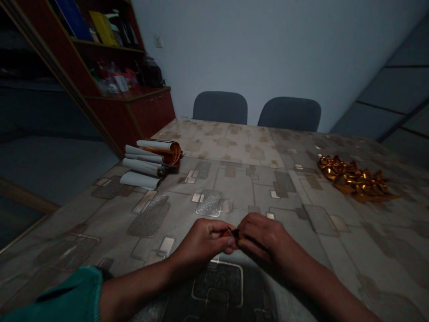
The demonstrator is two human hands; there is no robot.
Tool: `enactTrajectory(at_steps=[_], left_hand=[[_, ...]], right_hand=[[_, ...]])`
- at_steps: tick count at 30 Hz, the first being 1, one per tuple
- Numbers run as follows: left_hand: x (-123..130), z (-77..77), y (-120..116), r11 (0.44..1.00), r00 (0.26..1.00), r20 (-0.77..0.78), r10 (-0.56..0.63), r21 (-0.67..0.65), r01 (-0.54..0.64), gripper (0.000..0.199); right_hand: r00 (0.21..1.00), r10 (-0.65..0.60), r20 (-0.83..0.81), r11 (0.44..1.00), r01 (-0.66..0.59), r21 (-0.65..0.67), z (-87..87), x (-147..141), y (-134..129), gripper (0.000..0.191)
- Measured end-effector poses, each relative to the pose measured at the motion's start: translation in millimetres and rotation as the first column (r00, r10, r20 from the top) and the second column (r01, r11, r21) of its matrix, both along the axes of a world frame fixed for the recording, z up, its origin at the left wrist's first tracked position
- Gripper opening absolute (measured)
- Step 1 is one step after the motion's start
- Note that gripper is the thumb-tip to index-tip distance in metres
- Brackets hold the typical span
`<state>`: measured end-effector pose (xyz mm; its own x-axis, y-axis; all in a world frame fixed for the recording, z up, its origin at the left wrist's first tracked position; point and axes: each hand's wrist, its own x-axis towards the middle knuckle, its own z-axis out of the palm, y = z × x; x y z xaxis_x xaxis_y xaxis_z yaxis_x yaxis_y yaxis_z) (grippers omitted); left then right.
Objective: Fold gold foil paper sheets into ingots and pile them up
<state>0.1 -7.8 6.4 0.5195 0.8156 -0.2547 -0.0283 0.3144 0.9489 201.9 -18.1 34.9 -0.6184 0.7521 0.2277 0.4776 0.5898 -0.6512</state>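
Close to the near edge of the patterned table [258,188], my left hand [209,237] and my right hand [263,237] meet. Between their fingertips is a small orange and dark foil piece [229,232], pinched from both sides and mostly covered by the fingers. Several folded shiny gold foil pieces [355,179] lie in a cluster on the right of the table. At the left edge sits a stack of curled sheets [147,163], pale on one side and orange-gold on the other.
Two grey chairs [220,107] [291,112] stand behind the far table edge, against a pale wall. A red-brown cabinet [152,112] with bags and boxes on its shelves stands at the back left.
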Motion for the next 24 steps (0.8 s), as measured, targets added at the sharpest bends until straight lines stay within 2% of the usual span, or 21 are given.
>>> enactTrajectory(at_steps=[5,8,14,16,19,24], left_hand=[[-3,2.8,3,0.999,1.000,-0.017,0.009,-0.041,-0.009,0.029],[-4,2.4,4,0.998,1.000,0.002,0.000,-0.059,0.000,0.030],[-1,1.1,1,0.999,0.999,-0.014,-0.028,-0.041,0.028,0.024],[-1,2.3,1,0.999,1.000,-0.018,-0.024,-0.038,0.023,0.024],[-2,3.4,2,0.999,1.000,-0.016,-0.024,-0.040,0.023,0.024],[-4,2.2,4,0.998,0.999,0.010,-0.042,-0.056,0.043,0.027]], right_hand=[[0.998,0.009,-0.063,0.997,-0.014,-0.077,7.8,8,1,0.008],[0.998,0.017,-0.066,0.998,-0.021,-0.060,8.9,10,2,0.010],[0.996,0.070,0.054,0.996,-0.066,-0.061,7.9,3,0,0.022],[0.996,0.081,0.034,0.994,-0.078,-0.077,9.6,3,0,0.023],[0.996,0.078,-0.036,0.991,-0.082,-0.103,12.8,9,1,0.012],[0.995,0.071,-0.070,0.996,-0.075,-0.053,12.6,15,3,0.011]])
